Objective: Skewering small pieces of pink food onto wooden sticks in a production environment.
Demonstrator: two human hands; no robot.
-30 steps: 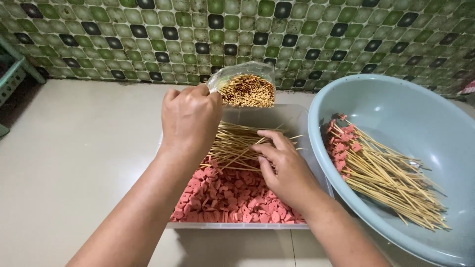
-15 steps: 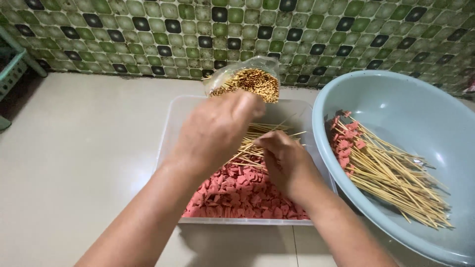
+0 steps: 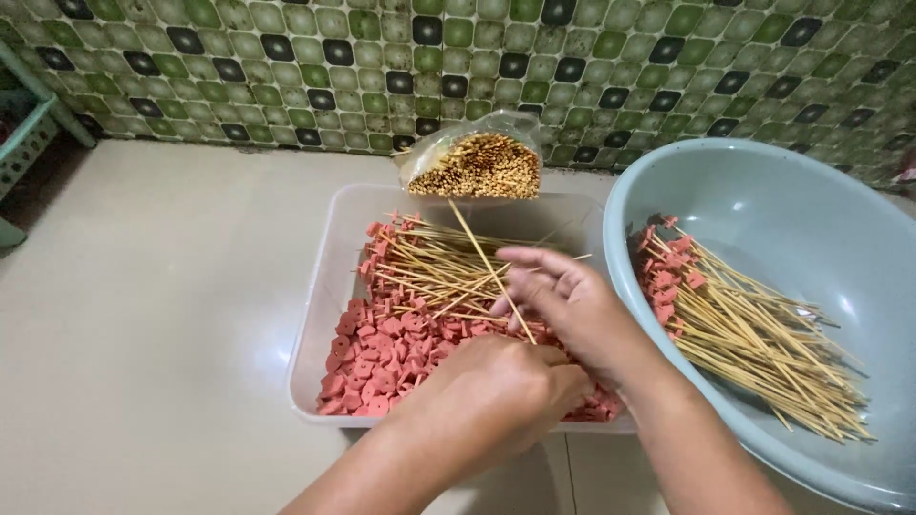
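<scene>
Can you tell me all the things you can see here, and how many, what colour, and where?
tray: one, clear plastic, middle of the floor
sausage pieces: too many to count, pink-red, loose in the tray
skewers with pieces: a pile, tan sticks, across the back of the tray
bag of sticks: one, clear with tan stick ends, behind the tray by the wall
bowl: one, pale blue-grey, right
finished skewers: a heap, tan with pink-red ends, inside the bowl
wall tiles: many, green and black, along the back
single stick: one, tan, held over the tray
left hand: gripping the single stick
right hand: fingers at the same stick
</scene>
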